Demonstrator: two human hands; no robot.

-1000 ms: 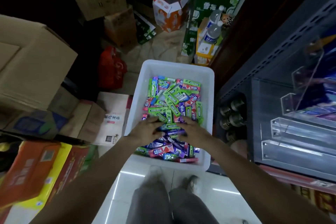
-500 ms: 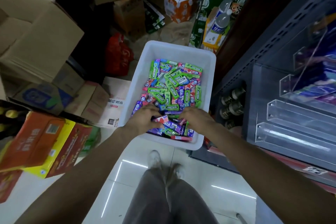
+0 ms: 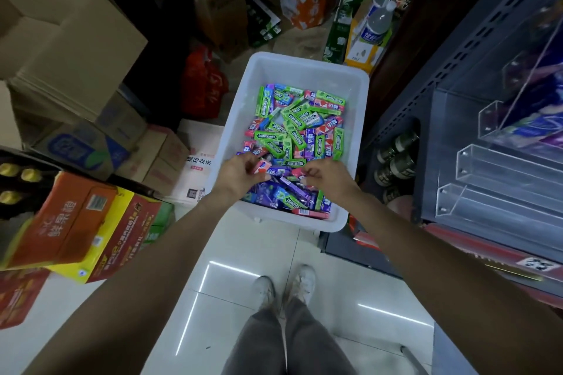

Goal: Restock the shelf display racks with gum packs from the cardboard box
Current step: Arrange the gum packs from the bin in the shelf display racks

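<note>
While our left hand (image 3: 236, 175) pinches a pink gum pack (image 3: 262, 166) near the tub's (image 3: 307, 68) front edge, our right hand's (image 3: 327, 176) fingers (image 3: 307, 172) curl around another pack.

Person: forearms bare, no sleeves showed. Grey trousers (image 3: 274, 341) at 6 o'clock. Pale worn sneakers (image 3: 265, 291), laced.
</note>
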